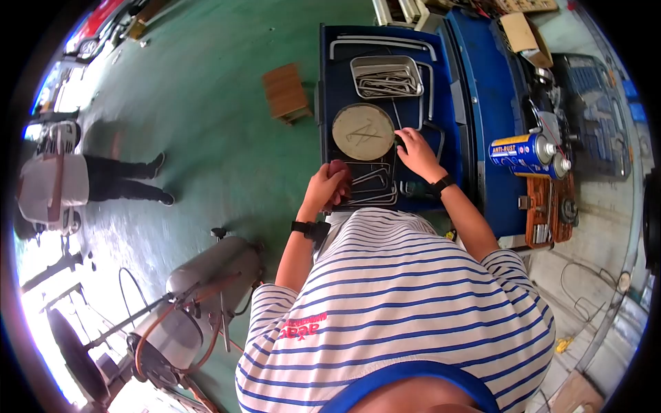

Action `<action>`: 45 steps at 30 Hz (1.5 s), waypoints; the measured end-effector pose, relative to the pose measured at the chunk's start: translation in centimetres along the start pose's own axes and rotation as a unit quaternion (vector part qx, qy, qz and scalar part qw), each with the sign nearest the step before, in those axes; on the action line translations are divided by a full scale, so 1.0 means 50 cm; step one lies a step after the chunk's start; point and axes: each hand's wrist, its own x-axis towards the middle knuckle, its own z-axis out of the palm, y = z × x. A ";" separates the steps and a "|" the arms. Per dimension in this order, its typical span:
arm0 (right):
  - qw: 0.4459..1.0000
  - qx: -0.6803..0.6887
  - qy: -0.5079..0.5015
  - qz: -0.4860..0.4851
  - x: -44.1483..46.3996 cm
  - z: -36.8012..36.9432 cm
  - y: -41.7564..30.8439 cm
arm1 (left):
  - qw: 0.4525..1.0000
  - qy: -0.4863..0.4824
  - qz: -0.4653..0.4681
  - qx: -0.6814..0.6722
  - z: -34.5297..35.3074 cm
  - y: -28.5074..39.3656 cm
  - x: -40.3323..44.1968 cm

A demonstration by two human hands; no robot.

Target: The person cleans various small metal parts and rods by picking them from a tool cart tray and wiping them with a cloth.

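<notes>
In the open blue drawer [432, 199] lies a round beige lid or dish [363, 132] with a few thin hex keys on it. My left hand [323, 187] is closed on a dark red cloth at the drawer's near left corner. At the right edge of the round dish is my right hand [416, 153], its fingers bent around something small and dark that I cannot make out. Bent hex keys [370, 180] lie between my hands. Behind the dish, a metal tray [387, 76] holds several more keys.
Long bent bars [382, 43] line the drawer's back. Blue anti-rust cans [527, 149] and an orange tool case [539, 210] are at the right. A wooden stool [286, 91], a grey tank [213, 265] and another person [103, 180] are at the left.
</notes>
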 end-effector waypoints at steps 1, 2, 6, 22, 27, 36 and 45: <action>1.000 0.020 0.008 -0.003 -0.005 -0.003 -0.009 | 1.000 -0.010 0.002 0.004 -0.001 -0.001 0.002; 0.999 0.042 -0.017 0.027 -0.011 -0.008 -0.018 | 1.000 -0.019 -0.003 -0.023 -0.004 -0.003 0.002; 0.992 0.099 -0.040 0.072 -0.027 -0.048 -0.070 | 0.999 -0.016 -0.002 -0.030 -0.001 0.006 -0.001; 0.993 -0.050 -0.045 -0.100 0.091 0.096 -0.059 | 0.988 -0.045 0.009 -0.148 -0.014 -0.039 0.018; 0.977 -0.088 -0.061 -0.183 0.131 0.135 -0.020 | 0.993 -0.039 0.004 -0.111 -0.018 -0.047 0.015; 0.973 -0.126 -0.115 -0.154 0.131 0.134 0.003 | 0.993 -0.024 0.017 -0.112 -0.018 -0.026 -0.010; 0.978 -0.077 -0.182 -0.070 0.141 0.138 0.009 | 0.992 -0.010 0.027 -0.123 -0.016 -0.025 -0.015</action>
